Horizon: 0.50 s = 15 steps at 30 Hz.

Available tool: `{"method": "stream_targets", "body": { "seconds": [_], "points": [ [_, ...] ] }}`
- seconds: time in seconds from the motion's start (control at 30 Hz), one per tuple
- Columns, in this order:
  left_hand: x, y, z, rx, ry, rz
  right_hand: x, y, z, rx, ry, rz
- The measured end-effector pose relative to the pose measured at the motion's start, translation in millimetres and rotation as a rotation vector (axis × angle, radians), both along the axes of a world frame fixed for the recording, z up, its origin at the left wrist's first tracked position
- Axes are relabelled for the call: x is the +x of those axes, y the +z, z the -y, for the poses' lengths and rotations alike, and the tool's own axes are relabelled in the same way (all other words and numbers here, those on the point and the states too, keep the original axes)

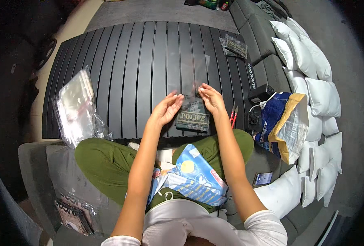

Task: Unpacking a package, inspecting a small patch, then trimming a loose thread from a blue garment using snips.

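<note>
Your left hand and right hand are curling near a clear plastic sleeve; whether they are gripping it, I cannot tell. Between your 2 wrists, a dark printed item is sitting at frame center. Red-handled snips are lying right of center, clear bags at frame left.

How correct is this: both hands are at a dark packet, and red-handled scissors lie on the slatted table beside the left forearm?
The side is wrong: the head view shows the red-handled scissors beside the right forearm. The left hand and right hand are indeed at the dark packet.
</note>
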State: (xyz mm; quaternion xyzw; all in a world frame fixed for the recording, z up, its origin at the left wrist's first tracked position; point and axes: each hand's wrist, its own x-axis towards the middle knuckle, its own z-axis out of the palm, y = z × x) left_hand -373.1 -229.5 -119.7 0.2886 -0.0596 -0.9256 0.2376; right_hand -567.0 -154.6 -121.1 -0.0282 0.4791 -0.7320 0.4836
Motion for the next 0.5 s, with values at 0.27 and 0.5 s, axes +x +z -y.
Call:
{"method": "stream_targets", "body": {
  "seconds": [0.27,0.5],
  "points": [
    [-6.3,-6.5,-4.7,0.086,0.075,-0.368,5.0,7.2,-1.2,-0.028,0.046,0.041],
    [-6.9,-10.7,-6.0,0.037,0.222,-0.431,7.2,9.1,-2.3,-0.053,0.057,0.077]
  ]
}}
